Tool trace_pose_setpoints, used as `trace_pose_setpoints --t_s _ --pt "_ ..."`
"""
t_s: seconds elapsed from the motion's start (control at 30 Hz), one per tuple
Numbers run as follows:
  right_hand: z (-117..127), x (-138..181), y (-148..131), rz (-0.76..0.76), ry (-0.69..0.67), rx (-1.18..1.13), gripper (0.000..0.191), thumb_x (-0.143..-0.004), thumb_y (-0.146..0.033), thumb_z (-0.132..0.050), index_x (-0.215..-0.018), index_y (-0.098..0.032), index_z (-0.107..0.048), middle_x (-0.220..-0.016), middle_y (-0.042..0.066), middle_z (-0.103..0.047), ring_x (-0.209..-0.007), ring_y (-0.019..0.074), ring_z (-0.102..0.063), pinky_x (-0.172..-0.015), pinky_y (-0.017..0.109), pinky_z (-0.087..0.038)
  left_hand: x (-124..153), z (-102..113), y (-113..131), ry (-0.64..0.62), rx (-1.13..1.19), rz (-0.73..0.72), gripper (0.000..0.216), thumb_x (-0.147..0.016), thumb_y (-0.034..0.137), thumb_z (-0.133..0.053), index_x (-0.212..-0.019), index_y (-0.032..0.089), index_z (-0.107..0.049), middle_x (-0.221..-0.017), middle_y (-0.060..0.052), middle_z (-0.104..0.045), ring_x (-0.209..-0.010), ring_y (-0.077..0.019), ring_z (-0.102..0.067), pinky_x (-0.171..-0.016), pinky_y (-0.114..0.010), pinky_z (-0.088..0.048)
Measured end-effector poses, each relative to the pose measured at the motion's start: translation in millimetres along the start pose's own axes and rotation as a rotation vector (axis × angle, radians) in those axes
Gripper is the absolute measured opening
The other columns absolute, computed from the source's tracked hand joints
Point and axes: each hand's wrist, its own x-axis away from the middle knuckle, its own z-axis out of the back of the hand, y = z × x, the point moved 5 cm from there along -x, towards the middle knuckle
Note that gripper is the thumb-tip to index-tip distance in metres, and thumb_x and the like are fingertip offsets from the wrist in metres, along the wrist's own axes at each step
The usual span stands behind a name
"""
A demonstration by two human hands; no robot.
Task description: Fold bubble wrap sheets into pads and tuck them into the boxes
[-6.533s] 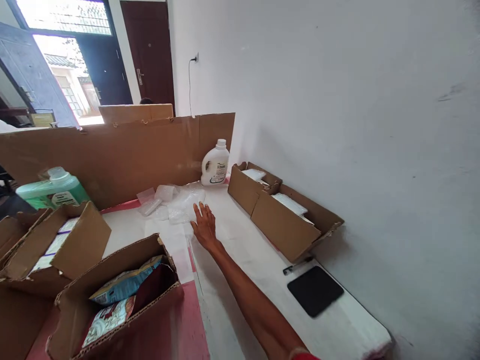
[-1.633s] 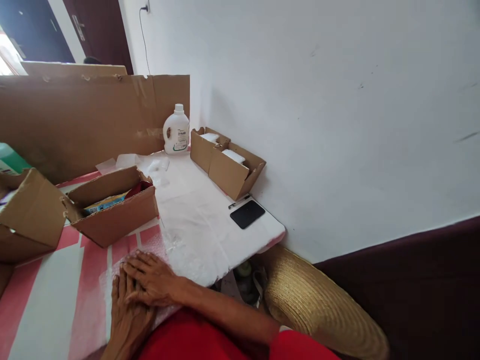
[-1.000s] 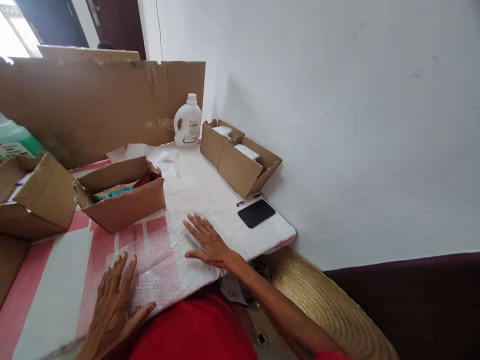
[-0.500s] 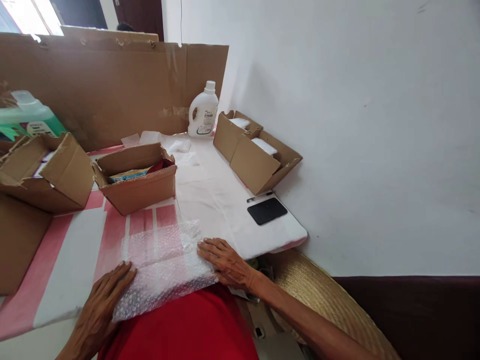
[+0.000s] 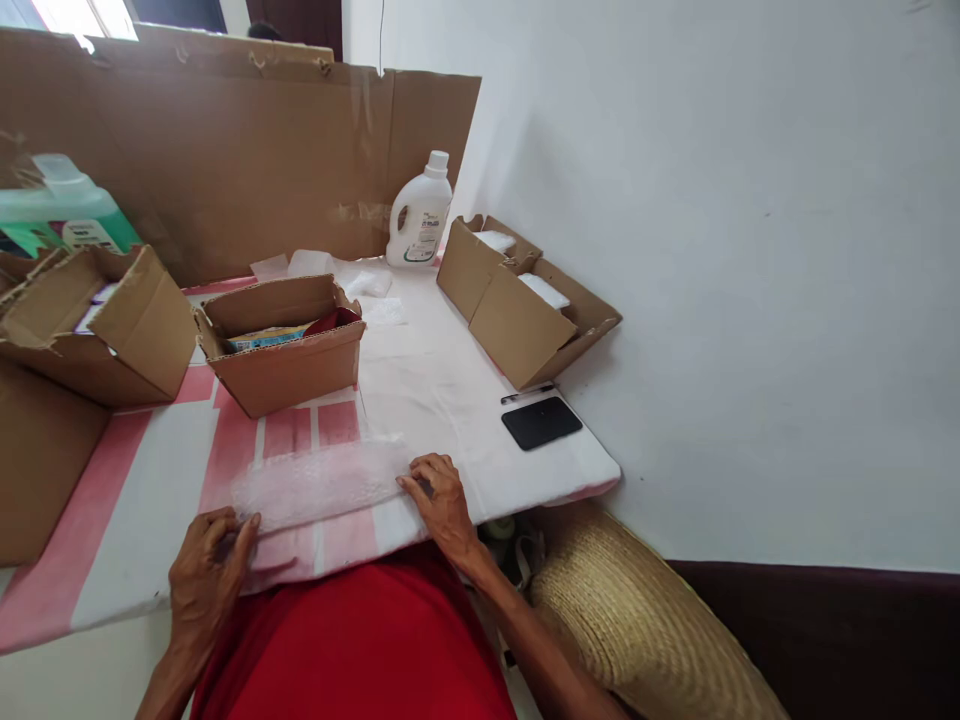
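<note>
A sheet of clear bubble wrap [image 5: 322, 485] lies folded into a long strip on the cloth-covered table [image 5: 420, 385], near its front edge. My left hand [image 5: 208, 565] is closed on the strip's left end, thumb and fingers pinching the near corner. At the opposite end my right hand [image 5: 442, 505] pinches the near right corner between thumb and bent fingers. Beyond the strip stands an open cardboard box [image 5: 289, 375] with colourful flat packets in it.
More cardboard boxes [image 5: 142, 345] stand at left, beside a green liquid bottle [image 5: 75, 215]. A white jug [image 5: 420, 220] stands at the back. Right are joined boxes [image 5: 510, 325] with white packs, a black phone [image 5: 541, 424] and a pen [image 5: 527, 394]. A woven straw item [image 5: 630, 600] sits below.
The bubble wrap's near part has been folded away from me, making a narrower strip. My hands have gone from lying flat on it to pinching its ends. The view has shifted slightly.
</note>
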Motion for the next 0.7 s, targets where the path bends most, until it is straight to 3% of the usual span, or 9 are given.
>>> trace_pose_setpoints --t_s 0.17,0.3,0.43,0.7 --pt "-7.0 -1.1 -4.5 -0.025 0.059 0.131 0.024 -0.099 -0.029 -0.058 -0.076 -0.022 -0.056 -0.083 0.003 -0.062 -0.086 0.0224 -0.052 -0.08 0.037 -0.039 -6.1 -0.5 13.7 0.083 -0.028 -0.042 0.025 -0.093 0.044 -0.059 -0.084 0.021 -0.062 -0.09 -0.003 -0.061 -0.083 -0.0171 -0.063 -0.075 -0.03 -0.051" --pt "-10.3 0.2 -7.0 -0.026 0.099 0.175 0.023 -0.099 -0.027 -0.057 -0.076 -0.023 -0.053 -0.082 0.003 -0.06 -0.085 0.0231 -0.051 -0.078 0.037 -0.038 -6.3 -4.6 14.4 0.077 -0.1 -0.053 0.026 -0.093 0.044 -0.059 -0.08 0.021 -0.06 -0.089 -0.004 -0.061 -0.084 -0.0193 -0.06 -0.077 -0.032 -0.05" --pt "-12.3 1.5 -6.7 -0.067 0.063 0.241 0.018 -0.094 -0.018 -0.059 -0.078 -0.022 -0.052 -0.085 0.003 -0.059 -0.088 0.0236 -0.052 -0.08 0.037 -0.04 -6.6 -6.1 16.3 0.09 -0.127 -0.062 0.027 -0.093 0.044 -0.06 -0.079 0.021 -0.058 -0.086 -0.004 -0.059 -0.083 -0.0197 -0.056 -0.076 -0.033 -0.048" --pt "-9.5 1.6 -8.6 -0.04 0.109 0.146 0.017 -0.092 -0.014 -0.056 -0.078 -0.023 -0.051 -0.084 0.004 -0.059 -0.085 0.0233 -0.051 -0.08 0.038 -0.043 -11.7 -8.7 15.2 0.092 -0.169 -0.031 0.033 -0.095 0.043 -0.058 -0.069 0.024 -0.05 -0.072 -0.001 -0.055 -0.072 -0.0194 -0.049 -0.073 -0.033 -0.042"
